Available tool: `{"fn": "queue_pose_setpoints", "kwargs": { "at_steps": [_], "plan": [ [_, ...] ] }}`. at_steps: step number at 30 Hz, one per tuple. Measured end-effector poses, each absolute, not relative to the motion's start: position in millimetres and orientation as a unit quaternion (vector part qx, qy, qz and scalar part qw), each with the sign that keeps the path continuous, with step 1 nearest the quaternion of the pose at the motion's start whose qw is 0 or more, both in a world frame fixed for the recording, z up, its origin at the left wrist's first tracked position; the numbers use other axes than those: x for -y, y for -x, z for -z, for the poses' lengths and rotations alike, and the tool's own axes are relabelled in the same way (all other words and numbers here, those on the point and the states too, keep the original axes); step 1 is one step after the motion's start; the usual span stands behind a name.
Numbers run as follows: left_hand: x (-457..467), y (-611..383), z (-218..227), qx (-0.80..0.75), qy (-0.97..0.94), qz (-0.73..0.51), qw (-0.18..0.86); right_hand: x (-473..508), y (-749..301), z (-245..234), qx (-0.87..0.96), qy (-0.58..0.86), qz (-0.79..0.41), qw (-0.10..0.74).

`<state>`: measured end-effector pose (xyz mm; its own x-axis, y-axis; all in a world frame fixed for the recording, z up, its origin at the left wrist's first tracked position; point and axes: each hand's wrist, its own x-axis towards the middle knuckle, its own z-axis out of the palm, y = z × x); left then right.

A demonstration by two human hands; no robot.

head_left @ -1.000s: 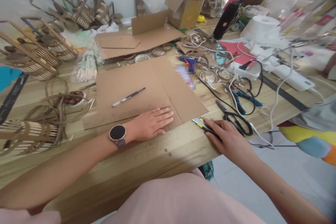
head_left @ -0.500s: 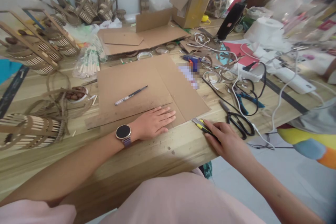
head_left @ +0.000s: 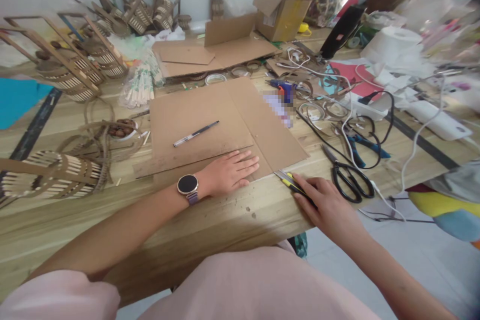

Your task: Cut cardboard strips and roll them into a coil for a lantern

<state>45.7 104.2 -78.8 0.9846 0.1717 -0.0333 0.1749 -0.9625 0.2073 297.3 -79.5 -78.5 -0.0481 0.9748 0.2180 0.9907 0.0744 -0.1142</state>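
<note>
My left hand (head_left: 228,174) lies flat, fingers stretched out, on the near edge of a brown cardboard sheet (head_left: 202,105). A pen (head_left: 196,133) rests on that sheet, left of a crease. At the sheet's near right corner, my right hand (head_left: 325,203) is closed around a yellow and black utility knife (head_left: 293,184). The knife lies low at the table's surface, its tip pointing toward the cardboard; I cannot tell whether the blade touches it. Black-handled scissors (head_left: 348,175) lie just right of my right hand.
Blue-handled pliers (head_left: 362,147), a glue gun (head_left: 283,89) and tangled cables crowd the right. Left are a woven basket (head_left: 56,175), a bowl of nuts (head_left: 123,130) and bagged sticks (head_left: 140,82). An open cardboard box (head_left: 288,10) stands behind. The table's front edge (head_left: 240,242) is close to me.
The camera view has turned slightly left, so everything appears shifted to the right. Both hands, the knife and the cardboard keep about the same places on the table.
</note>
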Motion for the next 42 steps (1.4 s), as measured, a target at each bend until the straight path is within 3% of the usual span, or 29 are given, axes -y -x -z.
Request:
{"fn": "queue_pose_setpoints", "kwargs": {
  "at_steps": [11, 42],
  "plan": [
    [-96.2, 28.3, 75.1, -0.131, -0.986, 0.011, 0.099, 74.6, -318.1, 81.0, 0.720, 0.684, 0.052, 0.105],
    [-93.2, 25.2, 81.3, -0.155, -0.979, -0.026, 0.127, 86.9, -283.8, 80.1, 0.727, 0.677, 0.018, 0.111]
  ]
}}
